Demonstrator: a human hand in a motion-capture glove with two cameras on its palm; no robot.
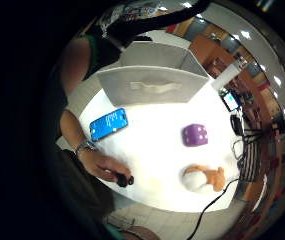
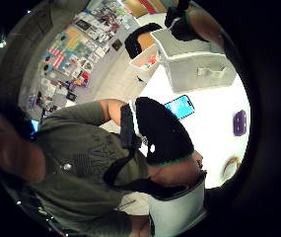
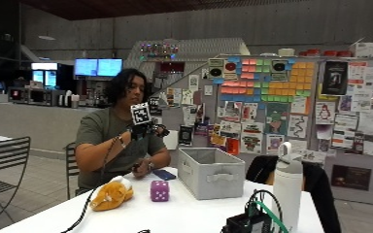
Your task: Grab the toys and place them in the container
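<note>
Your gloved right hand is up in the air in front of your chest, high above the white table. It is not touching any toy. You cannot tell from these pictures if its fingers are spread or curled.

Use the gray fabric bin as your landmark. It sits on the table with its open top up and a handle on its front side. No toy can be seen inside it.

The purple dice toy sits on the table near the bin's front corner, on the side toward you. It is well apart from your raised hand, down below it. The orange and white plush toy lies farther from the bin, just past the dice, near the table's edge.

A blue phone lies flat on the table beside the bin, between the bin and your body. Your bare left hand rests at the table edge near the phone, with a small dark thing at its fingertips. A white water bottle stands on the other side of the bin.
</note>
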